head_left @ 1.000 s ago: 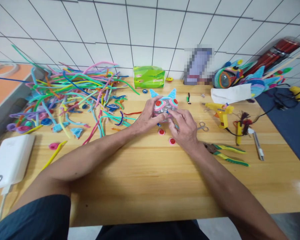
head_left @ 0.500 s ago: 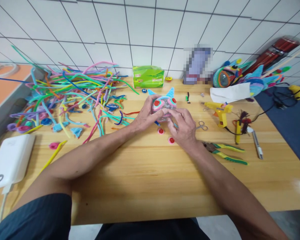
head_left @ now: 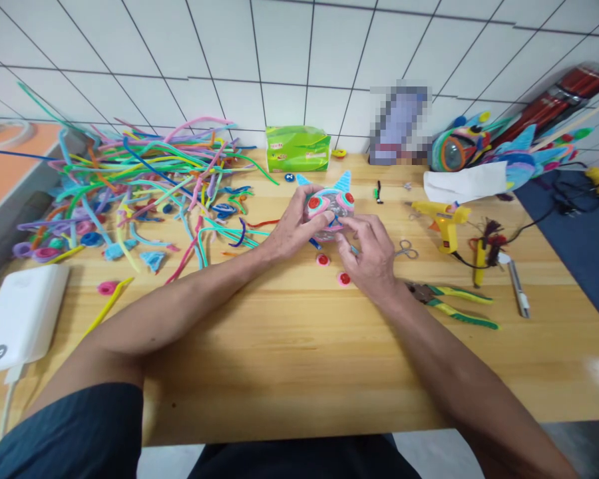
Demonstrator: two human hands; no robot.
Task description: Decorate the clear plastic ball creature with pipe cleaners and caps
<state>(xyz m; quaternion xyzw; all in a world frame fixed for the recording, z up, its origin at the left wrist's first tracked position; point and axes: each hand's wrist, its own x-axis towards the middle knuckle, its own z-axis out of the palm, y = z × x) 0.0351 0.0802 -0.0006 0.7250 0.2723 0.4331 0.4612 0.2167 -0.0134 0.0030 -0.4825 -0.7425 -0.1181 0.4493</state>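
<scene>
A pipe-cleaner animal head [head_left: 321, 229] has two light blue pointed ears, red eyes ringed in pink and a grey face. My left hand [head_left: 299, 219] is closed round its left side, with the thumb across the front. Beside that thumb, a small dark blue strip [head_left: 335, 219] lies on the middle of the face. My right hand [head_left: 372, 256] has its curled fingertips at the head's lower right edge; what lies beneath them is partly hidden. Below the head, two red discs with pink rims, a nearer one [head_left: 344, 279] and a farther one [head_left: 322, 260], lie on the table.
Loose pipe cleaners [head_left: 154, 169] heap at the left, by a white power bank [head_left: 22, 319]. A green tissue pack [head_left: 298, 150] stands behind. Scissors [head_left: 406, 249], pliers [head_left: 454, 303], a yellow glue gun [head_left: 444, 223] and a utility knife [head_left: 519, 289] lie to the right.
My right fingers have shifted slightly down and right off the face, and the dark blue strip now shows there. My left hand keeps its hold on the head.
</scene>
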